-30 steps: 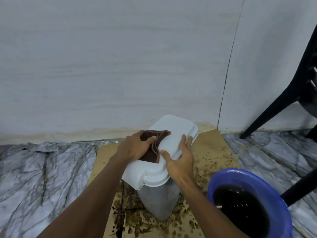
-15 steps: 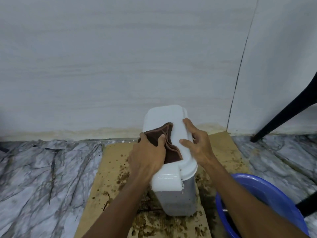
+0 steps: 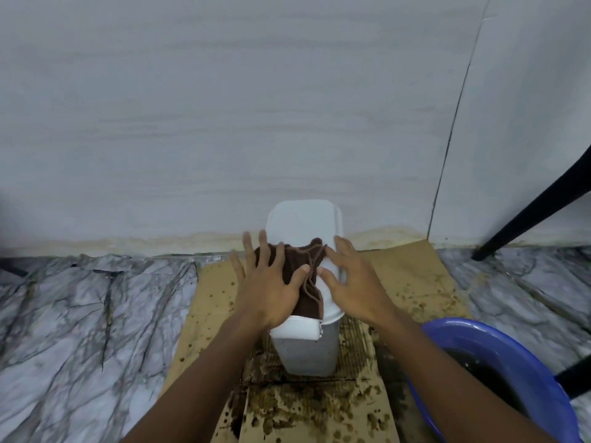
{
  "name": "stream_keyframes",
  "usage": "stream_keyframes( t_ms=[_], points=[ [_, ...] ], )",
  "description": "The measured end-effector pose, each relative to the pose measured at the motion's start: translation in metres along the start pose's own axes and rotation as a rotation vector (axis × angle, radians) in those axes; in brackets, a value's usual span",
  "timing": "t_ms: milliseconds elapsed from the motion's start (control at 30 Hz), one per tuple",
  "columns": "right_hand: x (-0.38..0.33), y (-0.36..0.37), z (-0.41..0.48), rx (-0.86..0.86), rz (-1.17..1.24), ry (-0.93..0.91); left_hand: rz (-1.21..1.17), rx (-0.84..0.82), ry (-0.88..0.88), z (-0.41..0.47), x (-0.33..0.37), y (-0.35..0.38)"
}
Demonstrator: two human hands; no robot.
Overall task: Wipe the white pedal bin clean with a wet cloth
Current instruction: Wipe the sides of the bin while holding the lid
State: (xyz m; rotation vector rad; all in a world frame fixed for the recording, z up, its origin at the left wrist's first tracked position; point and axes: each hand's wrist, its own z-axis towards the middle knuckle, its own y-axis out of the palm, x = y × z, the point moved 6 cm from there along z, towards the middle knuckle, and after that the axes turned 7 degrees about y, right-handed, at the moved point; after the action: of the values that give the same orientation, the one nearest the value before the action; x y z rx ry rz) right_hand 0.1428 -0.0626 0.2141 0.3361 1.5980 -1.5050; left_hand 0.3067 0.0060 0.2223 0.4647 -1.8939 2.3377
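Head view: splayed left hand (image 3: 268,290) presses rumpled brown cloth (image 3: 295,262) onto smooth white bin (image 3: 303,220) (right hand (image 3: 353,284) splayed).

Our left hand (image 3: 268,289) and right hand (image 3: 355,282) lie spread over the cloth (image 3: 300,266) and the top of the bin (image 3: 307,346), so only the far end of its lid shows bare. The wall (image 3: 224,123) stands close behind the bin and shuts off that side. On the right, a blue basin (image 3: 479,340) of dark water sits near the bin, and a black chair leg (image 3: 527,212) slants down farther back. On the left we see only flat cardboard (image 3: 208,298) and marble floor (image 3: 80,314), the widest way in.
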Motion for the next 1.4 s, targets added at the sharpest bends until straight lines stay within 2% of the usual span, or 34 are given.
stream_keyframes(
  t_ms=[133,233,300,433,567,767,867,933,1067,1133,1233,1400],
  points=[
    [-0.009,0.004,-0.033,-0.082,-0.043,-0.161,-0.190,0.042,0.136,-0.010,-0.002,-0.001],
    [-0.013,0.014,-0.049,-0.162,-0.271,-0.311,-0.221,0.068,0.108,-0.016,-0.005,0.001],
    [-0.014,0.019,-0.050,-0.118,-0.386,-0.326,-0.280,0.077,0.075,-0.018,-0.007,0.004],
    [-0.019,0.018,-0.049,0.030,-0.270,-0.375,-0.349,0.106,0.056,-0.020,-0.010,0.006],
    [-0.013,0.007,-0.028,-0.005,-0.196,-0.325,-0.399,0.149,0.085,-0.019,-0.008,0.001],
    [-0.036,-0.034,0.039,-0.008,-0.199,-0.234,-0.511,0.342,0.147,0.024,0.009,-0.031],
    [-0.039,-0.055,0.079,0.030,-0.015,-0.163,-0.577,0.445,0.183,0.053,0.009,-0.039],
    [-0.034,-0.056,0.106,-0.045,0.082,-0.088,-0.561,0.500,0.209,0.068,0.009,-0.035],
    [-0.029,-0.048,0.138,-0.250,0.245,-0.052,-0.509,0.606,0.234,0.082,0.002,-0.009],
    [-0.028,-0.044,0.147,-0.225,0.273,-0.036,-0.432,0.651,0.254,0.081,-0.004,0.009],
    [-0.027,-0.041,0.158,-0.085,0.242,-0.017,-0.312,0.629,0.242,0.080,-0.010,0.037],
    [-0.023,-0.035,0.175,-0.056,0.261,0.012,-0.310,0.614,0.177,0.072,-0.009,0.061]
  ],
)
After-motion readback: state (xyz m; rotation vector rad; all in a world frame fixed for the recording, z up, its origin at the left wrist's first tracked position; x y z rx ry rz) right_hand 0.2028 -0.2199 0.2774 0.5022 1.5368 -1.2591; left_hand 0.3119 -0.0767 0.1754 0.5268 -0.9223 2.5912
